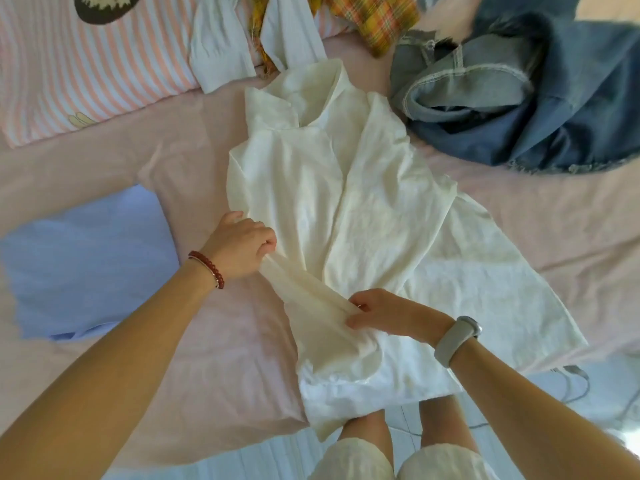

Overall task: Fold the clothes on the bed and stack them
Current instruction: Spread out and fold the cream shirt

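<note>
Right, head cam, looking down at the pink bedsheet [554, 237]. A cream-white collared shirt of thin crumpled fabric [363, 188] lies spread across the middle of the bed, collar toward the far side, hem hanging over the near edge above the person's knees. One sleeve is pulled across the shirt's lower front btwn both hands. The left hand [239, 247], w/ a red bead bracelet [207, 268] at the wrist, has fingers curled tight round the sleeve's upper part. The right hand [384, 313], w/ a pale grey wristband watch [457, 337] on that arm, pinches the sleeve's end, thumb and fingers closed on the cloth. Left of the shirt, apart from it, sits a folded light-blue garment [86, 261], flat on the sheet. Far right: a heap of blue denim clothes [519, 98]. Far side: an orange-yellow plaid cloth [374, 19], a white garment [221, 46], and a pink-and-white striped pillow [86, 64] at far left.
</note>
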`<state>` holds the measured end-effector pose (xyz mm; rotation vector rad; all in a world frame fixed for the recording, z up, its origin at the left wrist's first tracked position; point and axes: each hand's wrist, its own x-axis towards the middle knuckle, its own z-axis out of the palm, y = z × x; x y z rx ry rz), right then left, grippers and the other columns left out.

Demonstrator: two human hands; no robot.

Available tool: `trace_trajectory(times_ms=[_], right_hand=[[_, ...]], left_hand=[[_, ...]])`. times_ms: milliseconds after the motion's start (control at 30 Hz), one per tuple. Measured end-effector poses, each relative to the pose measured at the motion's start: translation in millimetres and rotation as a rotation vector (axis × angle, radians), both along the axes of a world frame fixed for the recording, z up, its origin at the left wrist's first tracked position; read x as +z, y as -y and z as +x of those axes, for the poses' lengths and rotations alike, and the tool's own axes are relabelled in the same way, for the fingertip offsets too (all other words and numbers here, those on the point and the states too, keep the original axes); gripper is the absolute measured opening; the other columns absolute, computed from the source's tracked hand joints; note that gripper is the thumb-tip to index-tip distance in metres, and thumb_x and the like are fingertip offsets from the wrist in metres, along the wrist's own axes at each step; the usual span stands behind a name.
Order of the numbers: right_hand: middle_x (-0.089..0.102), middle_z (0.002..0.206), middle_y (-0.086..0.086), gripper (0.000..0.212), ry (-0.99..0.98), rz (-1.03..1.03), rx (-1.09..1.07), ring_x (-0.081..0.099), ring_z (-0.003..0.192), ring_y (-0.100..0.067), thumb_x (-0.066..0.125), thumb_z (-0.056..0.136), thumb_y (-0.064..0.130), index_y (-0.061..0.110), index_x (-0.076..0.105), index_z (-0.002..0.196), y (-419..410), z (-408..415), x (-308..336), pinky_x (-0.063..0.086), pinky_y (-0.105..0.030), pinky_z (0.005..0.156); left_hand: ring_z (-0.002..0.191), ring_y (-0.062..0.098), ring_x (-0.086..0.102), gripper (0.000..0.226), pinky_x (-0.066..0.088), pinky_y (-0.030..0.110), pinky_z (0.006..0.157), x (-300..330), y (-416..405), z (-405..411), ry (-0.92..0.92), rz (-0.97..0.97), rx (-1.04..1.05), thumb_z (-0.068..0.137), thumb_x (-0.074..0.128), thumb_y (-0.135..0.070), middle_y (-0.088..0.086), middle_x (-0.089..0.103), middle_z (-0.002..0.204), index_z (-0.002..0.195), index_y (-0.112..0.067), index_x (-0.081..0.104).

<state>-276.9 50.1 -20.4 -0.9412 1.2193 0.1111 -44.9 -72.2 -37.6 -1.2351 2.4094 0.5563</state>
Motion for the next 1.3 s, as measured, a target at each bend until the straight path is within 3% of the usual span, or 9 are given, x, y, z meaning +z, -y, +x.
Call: trace_trajectory(times_ms=[133, 367, 533, 633, 767, 900, 1067, 1167, 1300], right_hand=[[0.043, 0.063, 0.003, 0.020, -0.159, -0.082, 0.208, 0.038, 0.053, -0.010, 0.046, 0.086, 0.013, 0.016, 0.043, 0.066, -10, -15, -11, 0.031, -0.018, 0.051], [0.053, 0.060, 0.003, 0.020, -0.236, -0.061, -0.139, 0.045, 0.049, -0.009, 0.045, 0.087, 0.008, 0.010, 0.054, 0.069, -10, -63, -7, 0.034, -0.016, 0.046], [0.061, 0.085, 0.002, 0.008, -0.584, -0.237, -0.207, 0.057, 0.078, -0.019, 0.054, 0.089, 0.025, 0.025, 0.057, 0.083, -15, -122, -29, 0.045, -0.031, 0.071], [0.062, 0.107, 0.001, 0.021, -0.744, -0.309, -0.276, 0.058, 0.093, -0.025, 0.053, 0.091, 0.024, 0.020, 0.059, 0.111, -21, -145, -47, 0.045, -0.034, 0.078], [0.061, 0.115, -0.006, 0.031, -0.835, -0.397, -0.215, 0.053, 0.107, -0.029, 0.052, 0.092, 0.031, 0.015, 0.056, 0.118, -31, -142, -58, 0.039, -0.041, 0.090], [0.062, 0.107, -0.014, 0.024, -0.923, -0.532, -0.163, 0.051, 0.104, -0.035, 0.048, 0.094, 0.019, 0.005, 0.059, 0.110, -48, -132, -67, 0.034, -0.041, 0.088], [0.058, 0.110, -0.018, 0.023, -1.099, -0.586, -0.242, 0.049, 0.106, -0.038, 0.055, 0.089, 0.014, 0.005, 0.061, 0.110, -54, -134, -68, 0.031, -0.048, 0.094], [0.055, 0.118, -0.017, 0.034, -1.074, -0.779, -0.163, 0.049, 0.111, -0.037, 0.055, 0.083, 0.012, 0.009, 0.057, 0.117, -44, -126, -65, 0.032, -0.054, 0.099], [0.048, 0.138, -0.008, 0.051, -0.852, -1.013, 0.345, 0.041, 0.128, -0.027, 0.033, 0.084, 0.027, 0.019, 0.043, 0.134, -31, -103, -68, 0.027, -0.059, 0.105]], left_hand=[[0.059, 0.030, 0.058, 0.016, 0.035, 0.039, 0.077, 4, 9, 16, -0.022, -0.313, 0.132, 0.076, 0.058, 0.008, 0.009, 0.062, 0.074, 0.076, -0.007, 0.065], [0.062, 0.027, 0.054, 0.020, 0.020, 0.035, 0.078, 11, 21, 1, -0.054, -0.451, 0.150, 0.078, 0.053, 0.004, -0.006, 0.043, 0.049, 0.074, -0.012, 0.062], [0.094, 0.034, 0.054, 0.007, 0.015, 0.054, 0.104, -4, 26, -44, -0.073, -0.453, 0.163, 0.083, 0.062, -0.010, 0.008, 0.062, 0.083, 0.088, -0.013, 0.066], [0.112, 0.038, 0.050, 0.035, 0.023, 0.064, 0.101, -15, 5, -67, -0.137, -0.462, 0.293, 0.077, 0.068, -0.016, 0.014, 0.057, 0.114, 0.111, -0.013, 0.061], [0.130, 0.040, 0.037, 0.056, 0.027, 0.063, 0.101, -34, -61, -78, -0.125, -0.400, 0.324, 0.080, 0.050, -0.039, 0.015, 0.043, 0.141, 0.133, -0.021, 0.043], [0.137, 0.049, 0.019, 0.085, 0.023, 0.068, 0.100, -57, -111, -67, 0.001, -0.128, 0.321, 0.072, 0.072, -0.042, 0.021, 0.022, 0.151, 0.143, -0.022, 0.030], [0.140, 0.035, -0.021, 0.090, 0.002, 0.058, 0.111, -63, -108, -51, 0.087, 0.116, 0.431, 0.084, 0.054, -0.055, 0.006, -0.023, 0.154, 0.148, -0.034, -0.005], [0.141, 0.035, -0.020, 0.089, 0.005, 0.056, 0.112, -57, -107, -54, -0.041, 0.091, 0.518, 0.083, 0.061, -0.045, 0.008, -0.021, 0.155, 0.149, -0.032, 0.002], [0.142, 0.038, -0.009, 0.094, 0.011, 0.049, 0.114, -51, -128, -58, -0.178, 0.047, 0.825, 0.078, 0.071, -0.027, 0.021, -0.006, 0.154, 0.149, -0.023, 0.009]])
